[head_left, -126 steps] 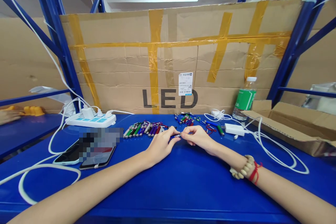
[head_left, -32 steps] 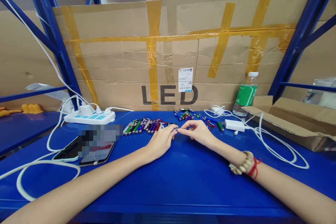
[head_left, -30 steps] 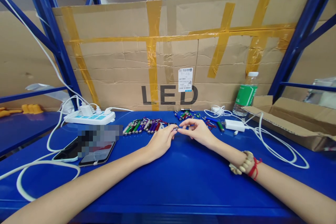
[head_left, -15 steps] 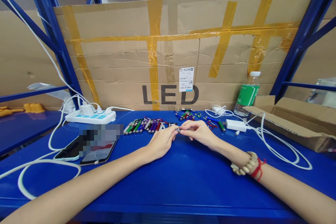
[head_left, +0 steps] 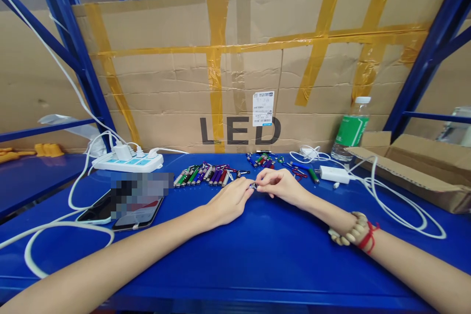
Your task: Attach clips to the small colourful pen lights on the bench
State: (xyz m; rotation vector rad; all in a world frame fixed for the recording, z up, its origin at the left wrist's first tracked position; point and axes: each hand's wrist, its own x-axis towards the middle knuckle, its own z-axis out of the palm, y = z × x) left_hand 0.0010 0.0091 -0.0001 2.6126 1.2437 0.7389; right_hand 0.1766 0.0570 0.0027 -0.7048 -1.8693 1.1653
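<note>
My left hand (head_left: 230, 201) and my right hand (head_left: 279, 186) meet over the middle of the blue table. Between their fingertips is a small silver metal piece (head_left: 253, 186), mostly covered, its exact kind too small to make out. Both hands are closed in a pinch on it. Just beyond my left hand lies a row of small coloured metal tubes with clips (head_left: 200, 175), like keychain flashlights, in green, purple, red, black and silver. Behind my right hand is a looser pile of similar tubes (head_left: 263, 159). A green tube (head_left: 313, 175) lies to the right of that hand.
Two phones (head_left: 138, 213) lie at left, near a white power strip (head_left: 128, 163) with cables. On the right are a white adapter (head_left: 334, 174) with a looped cable, a green-labelled bottle (head_left: 351, 130) and an open cardboard box (head_left: 415, 171). A cardboard sheet (head_left: 165, 83) stands behind.
The view has shifted slightly. Both hands stay together, a little lower and farther right in the picture, and the silver piece between them shows somewhat more.
</note>
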